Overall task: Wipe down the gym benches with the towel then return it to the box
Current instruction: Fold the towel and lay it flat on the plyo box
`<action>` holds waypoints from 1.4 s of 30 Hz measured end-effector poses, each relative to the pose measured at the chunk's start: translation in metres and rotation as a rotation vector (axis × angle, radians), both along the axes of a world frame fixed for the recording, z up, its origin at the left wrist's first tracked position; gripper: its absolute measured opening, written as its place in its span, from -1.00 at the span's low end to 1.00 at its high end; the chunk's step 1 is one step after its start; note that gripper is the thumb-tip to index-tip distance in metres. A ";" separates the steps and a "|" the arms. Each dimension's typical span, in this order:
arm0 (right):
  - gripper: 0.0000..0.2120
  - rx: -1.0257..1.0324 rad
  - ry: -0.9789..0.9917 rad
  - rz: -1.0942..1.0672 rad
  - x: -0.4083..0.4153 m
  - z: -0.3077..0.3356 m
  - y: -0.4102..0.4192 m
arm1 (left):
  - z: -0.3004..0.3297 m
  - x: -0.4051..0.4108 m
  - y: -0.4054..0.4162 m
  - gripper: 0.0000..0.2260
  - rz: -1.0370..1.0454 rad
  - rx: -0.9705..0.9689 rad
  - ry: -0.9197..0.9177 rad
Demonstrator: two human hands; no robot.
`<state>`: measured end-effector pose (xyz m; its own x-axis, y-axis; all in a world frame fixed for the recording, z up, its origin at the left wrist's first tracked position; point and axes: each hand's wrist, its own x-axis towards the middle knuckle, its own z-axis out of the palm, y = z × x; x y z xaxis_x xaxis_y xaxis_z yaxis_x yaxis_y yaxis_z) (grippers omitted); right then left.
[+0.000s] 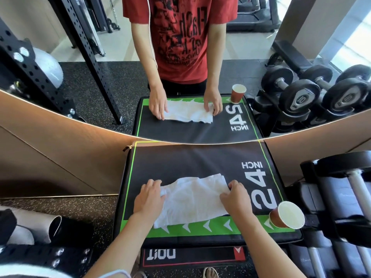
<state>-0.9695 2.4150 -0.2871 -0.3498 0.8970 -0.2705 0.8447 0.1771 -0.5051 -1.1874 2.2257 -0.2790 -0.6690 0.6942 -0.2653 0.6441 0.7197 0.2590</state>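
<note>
A white towel (192, 199) lies flat and partly folded on top of a black and green padded box marked "24 INCH" (190, 157). My left hand (149, 198) pinches the towel's left edge, fingers curled on the cloth. My right hand (235, 198) grips its right edge near the far corner. Both hands rest on the box top. A wall mirror just behind the box repeats the whole scene.
A brown paper cup (286, 215) stands tilted at the box's near right corner. A dumbbell rack (345, 197) stands close on the right. A black rack frame (30, 255) and rolled mats (50, 227) are on the left floor. A wooden wall panel (60, 157) sits below the mirror.
</note>
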 end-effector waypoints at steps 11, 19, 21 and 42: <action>-0.92 -0.093 0.055 -0.065 0.013 -0.005 0.011 | 0.001 -0.021 0.000 -0.77 0.152 0.142 -0.041; -0.84 -0.038 0.140 -0.005 0.015 -0.001 0.017 | 0.006 -0.016 -0.002 -0.85 0.114 0.265 -0.035; -0.74 0.049 0.157 0.085 0.011 0.001 0.020 | 0.006 -0.018 -0.002 -0.83 0.110 0.287 -0.076; -0.81 0.226 -0.082 0.341 -0.015 -0.007 0.027 | -0.002 -0.030 -0.003 -0.46 -0.113 -0.071 0.035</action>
